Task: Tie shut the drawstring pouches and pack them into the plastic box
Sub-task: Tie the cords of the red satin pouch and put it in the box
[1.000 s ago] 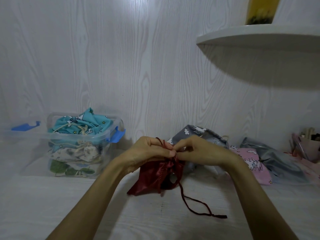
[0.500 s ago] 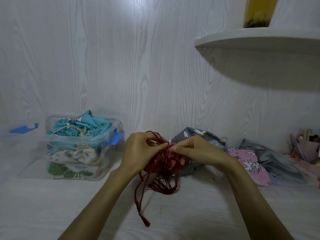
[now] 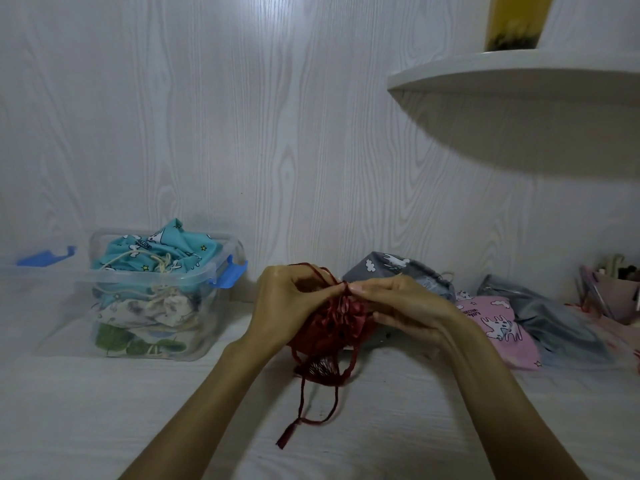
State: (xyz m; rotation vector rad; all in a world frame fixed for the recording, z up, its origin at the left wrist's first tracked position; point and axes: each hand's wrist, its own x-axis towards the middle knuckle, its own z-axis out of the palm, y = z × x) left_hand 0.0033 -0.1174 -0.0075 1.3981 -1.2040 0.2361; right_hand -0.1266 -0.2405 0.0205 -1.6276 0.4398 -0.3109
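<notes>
A dark red satin drawstring pouch (image 3: 329,332) is held above the white table, its mouth gathered upward. My left hand (image 3: 289,301) and my right hand (image 3: 401,304) pinch its red cords together at the gathered top. Loose cord ends (image 3: 304,410) hang down onto the table. The clear plastic box (image 3: 207,327) with blue latches stands at the left, filled with a teal pouch (image 3: 152,254) on top and other pouches below. To the right lie a grey cloud-print pouch (image 3: 391,268), a pink pouch (image 3: 498,323) and a grey shiny pouch (image 3: 554,323).
The box lid with a blue clip (image 3: 45,259) lies at the far left by the wall. A curved white shelf (image 3: 519,74) juts out overhead at the right. A pinkish container of small items (image 3: 616,292) sits at the far right edge.
The pouch went from hanging below my hands to being bunched up with its mouth gathered between them. The loose cord swung from the right to hang in front, left of centre.
</notes>
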